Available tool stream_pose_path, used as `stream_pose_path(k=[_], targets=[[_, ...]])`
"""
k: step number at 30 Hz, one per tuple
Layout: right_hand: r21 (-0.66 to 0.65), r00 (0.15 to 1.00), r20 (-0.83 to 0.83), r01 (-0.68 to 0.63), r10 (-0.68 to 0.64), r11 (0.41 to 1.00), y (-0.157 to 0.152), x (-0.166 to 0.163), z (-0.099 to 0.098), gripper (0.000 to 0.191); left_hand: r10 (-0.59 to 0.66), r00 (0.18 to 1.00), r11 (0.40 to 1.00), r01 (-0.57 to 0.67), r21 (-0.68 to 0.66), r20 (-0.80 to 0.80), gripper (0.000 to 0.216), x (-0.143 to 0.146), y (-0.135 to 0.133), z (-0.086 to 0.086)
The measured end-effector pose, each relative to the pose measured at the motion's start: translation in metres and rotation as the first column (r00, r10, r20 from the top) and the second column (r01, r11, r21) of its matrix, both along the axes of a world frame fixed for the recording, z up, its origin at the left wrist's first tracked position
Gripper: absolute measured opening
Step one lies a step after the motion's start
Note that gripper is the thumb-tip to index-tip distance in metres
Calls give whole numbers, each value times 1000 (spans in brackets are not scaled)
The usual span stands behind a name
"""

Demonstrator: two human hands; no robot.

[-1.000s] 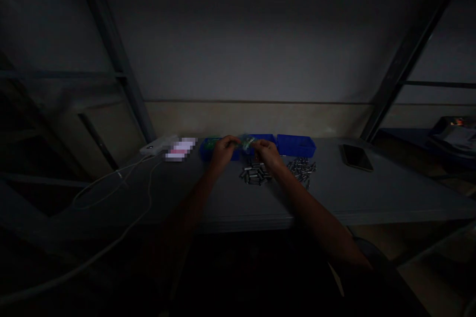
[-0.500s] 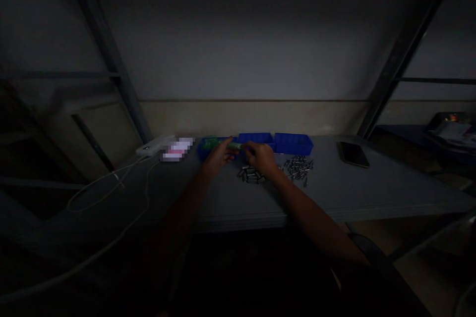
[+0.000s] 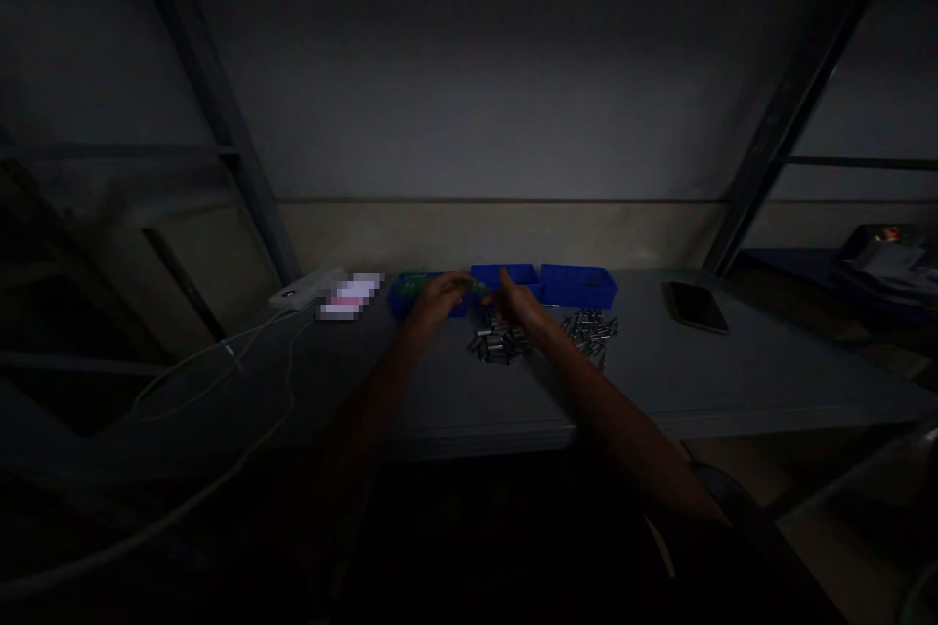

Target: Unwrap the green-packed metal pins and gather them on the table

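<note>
Above the front of the blue bins, my left hand (image 3: 438, 297) and my right hand (image 3: 520, 303) face each other. Between their fingertips is a small see-through plastic bag with a greenish edge (image 3: 478, 286), pinched from both sides; dim light blurs its outline. More green plastic pieces (image 3: 412, 284) lie in the left blue bin (image 3: 400, 308), which my left hand partly covers. Just below my right hand is a pile of short metal cylinders (image 3: 494, 349). Beside it, right of my wrist, sits a second pile of thin metal parts like screws (image 3: 592, 327).
The middle blue bin (image 3: 505, 271) and right blue bin (image 3: 578, 286) stand along the wall. A black phone (image 3: 698, 306) lies at the right of the grey table (image 3: 454, 400). At left are a white power strip (image 3: 304, 290), a cable (image 3: 291, 381) and a pixelated item (image 3: 350, 297).
My right hand has turned, its thumb now pointing up, and the plastic bag has tilted down between the hands. My left fingers have drawn in around the bag's edge.
</note>
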State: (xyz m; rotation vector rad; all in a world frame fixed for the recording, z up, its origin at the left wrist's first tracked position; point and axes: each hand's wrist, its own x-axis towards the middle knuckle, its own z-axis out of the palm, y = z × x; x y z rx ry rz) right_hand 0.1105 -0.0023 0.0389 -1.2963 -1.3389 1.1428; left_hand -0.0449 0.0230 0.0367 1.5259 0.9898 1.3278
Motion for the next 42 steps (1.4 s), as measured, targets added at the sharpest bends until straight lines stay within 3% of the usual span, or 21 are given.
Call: stream_pose_path(k=[3,6,9,13,16,19,21,24,29,33,35,38,42], targets=[[-72,987,-160,-34,22,997,1,1,-2,50,14,1000,988,-11,154,-18,8,0,1,-2],[24,979,-204,-26,31,999,1,1,-5,39,75,993,965,-49,257,-90,10,-1,2,-3],[147,988,-150,56,-34,988,2,1,-7,31,94,983,966,-52,254,-157,14,-2,4,-3],[433,957,125,186,-263,882,2,4,-6,23,62,978,996,-48,77,-198,15,-3,5,-3],[588,861,362,86,-357,804,-2,4,-5,22,62,981,992,-80,-94,-186,26,-4,4,0],[606,796,509,-60,-328,793,-8,1,-5,22,24,995,943,-55,-327,-99,53,-6,3,5],[592,771,567,-136,-290,795,-11,-1,-4,20,6,1000,901,-15,-433,-22,57,-8,2,8],[563,748,613,-188,-254,805,-12,-1,-4,19,47,997,894,-13,-449,63,41,-7,2,9],[545,732,616,-129,-291,829,-9,2,-4,27,86,994,954,-60,-295,74,12,-6,1,7],[513,843,506,-124,-182,849,-3,1,-7,22,96,994,989,-101,-112,-48,10,-4,3,2],[422,912,405,-129,-59,897,-1,-1,-9,21,117,989,992,-120,-28,-90,9,-3,5,-1],[194,977,205,-102,61,976,0,-2,-8,46,145,981,988,-138,63,-126,8,0,8,-3],[-101,986,-116,-131,119,986,-2,2,1,63,153,971,966,-107,235,-186,11,1,6,-2]])
